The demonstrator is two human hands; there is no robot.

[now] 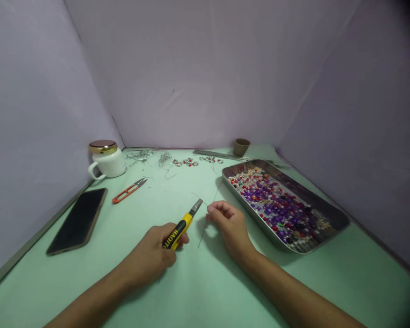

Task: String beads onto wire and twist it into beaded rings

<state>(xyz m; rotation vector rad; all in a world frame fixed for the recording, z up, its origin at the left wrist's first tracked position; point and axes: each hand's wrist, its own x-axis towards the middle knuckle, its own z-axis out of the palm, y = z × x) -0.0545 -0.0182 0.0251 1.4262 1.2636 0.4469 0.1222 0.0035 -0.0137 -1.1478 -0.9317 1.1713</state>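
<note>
My left hand [153, 255] is closed around the yellow and black handle of a pair of small pliers [184, 224], whose grey jaws point up and right. My right hand [228, 223] is beside it, fingers pinched on a thin metal wire [202, 234] that runs down toward the green table top [205, 291]. The plier tip sits just left of my right fingertips, near the upper end of the wire.
A metal tray [335, 218] of several coloured beads lies to the right. A black phone [78, 220], orange thread snips [128, 191] and a white lidded mug [105, 160] are at the left. Wire scraps, beaded pieces [187, 162] and a small brown cup [241, 146] lie at the back.
</note>
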